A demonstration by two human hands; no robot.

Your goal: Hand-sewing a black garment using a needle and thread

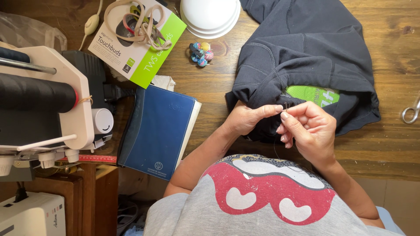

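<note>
the right hand [308, 129] has its thumb and forefinger pinched together on a fine needle [286, 105], with a thin dark thread [275, 146] trailing down from it toward the person's lap. the left hand [249, 118] meets it fingertip to fingertip, thumb and forefinger closed on a fold of the dark navy garment [306, 52] right where the needle sits. that garment lies spread on the wooden table [389, 148] just ahead of the person, its near edge bunched under both hands, and a green printed patch [313, 94] shows at the seam beside the needle.

from where i stand, doing this stitch well looks like a matter of keeping the fold taut between the left fingers, so the point goes through both layers close to the seam, and drawing the thread gently so it doesn't knot or pucker the cloth.

further out, a blue notebook [157, 131] lies to the left, a colourful pincushion [201, 53] and white bowls [210, 16] sit beyond, and a sewing machine [43, 105] stands at the far left.
</note>
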